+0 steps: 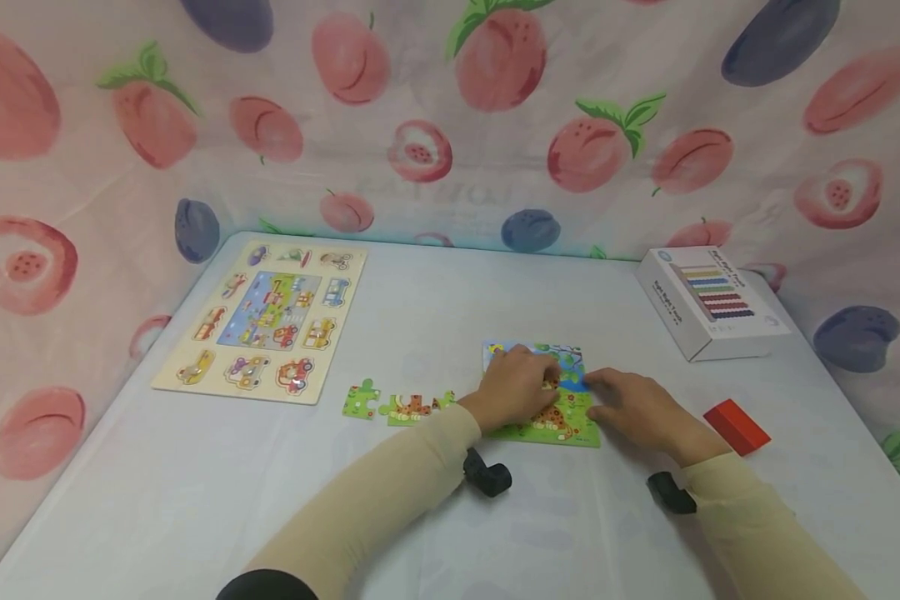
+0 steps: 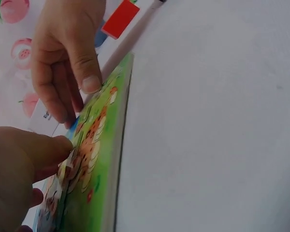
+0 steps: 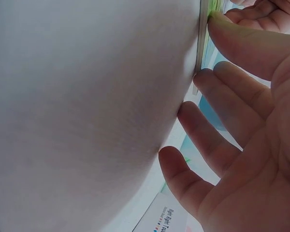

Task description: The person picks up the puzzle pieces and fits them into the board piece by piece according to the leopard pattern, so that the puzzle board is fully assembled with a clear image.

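A jigsaw puzzle board (image 1: pixel 581 429) with a leopard, green grass and blue sky lies flat on the table. My left hand (image 1: pixel 517 385) is over its middle, fingers bent down, with fingertips at a leopard-patterned puzzle piece (image 1: pixel 549 384); the hand covers much of the board's left part. In the left wrist view, that hand's fingertips meet the leopard picture (image 2: pixel 89 154). My right hand (image 1: pixel 637 408) is at the board's right edge, its thumb and forefinger touching there. In the right wrist view, its other fingers (image 3: pixel 208 137) spread out loosely, holding nothing.
Loose puzzle pieces (image 1: pixel 360 400) lie left of the board, partly behind the left forearm. Further left rests a wooden vehicle puzzle (image 1: pixel 311 287). A white box (image 1: pixel 667 312) stands at the back right, and a red block (image 1: pixel 737 427) lies beside the right wrist.
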A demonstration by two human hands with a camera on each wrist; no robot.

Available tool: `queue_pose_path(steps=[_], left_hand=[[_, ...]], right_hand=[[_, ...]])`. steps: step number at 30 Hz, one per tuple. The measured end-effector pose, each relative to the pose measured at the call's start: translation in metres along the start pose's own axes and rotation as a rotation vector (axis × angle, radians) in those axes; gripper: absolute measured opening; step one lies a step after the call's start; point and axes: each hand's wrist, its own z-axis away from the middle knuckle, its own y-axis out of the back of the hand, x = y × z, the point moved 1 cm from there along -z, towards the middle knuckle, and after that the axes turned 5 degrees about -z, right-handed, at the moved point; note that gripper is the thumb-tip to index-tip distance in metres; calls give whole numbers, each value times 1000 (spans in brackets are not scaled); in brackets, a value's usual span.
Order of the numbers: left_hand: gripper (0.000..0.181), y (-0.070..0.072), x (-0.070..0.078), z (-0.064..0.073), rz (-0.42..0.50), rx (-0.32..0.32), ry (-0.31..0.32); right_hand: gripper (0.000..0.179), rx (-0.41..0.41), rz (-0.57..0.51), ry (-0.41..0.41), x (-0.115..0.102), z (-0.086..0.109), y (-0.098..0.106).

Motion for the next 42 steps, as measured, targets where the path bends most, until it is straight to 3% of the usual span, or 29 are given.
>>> queue_pose_path(steps=[12, 18, 31, 42], left_hand=[[41, 26, -19, 10, 8, -29, 5], [42, 43, -29, 24, 46, 1, 0], [43, 76, -59, 61, 126, 52, 63], [45, 85, -83, 85, 159, 101, 109]], right_hand=[[54, -14, -7, -18, 0, -1, 0], [54, -19, 0, -21, -1, -1, 0], [55, -24, 9, -19, -2, -1, 1], [55, -28, 8, -15, -3, -1, 1]])
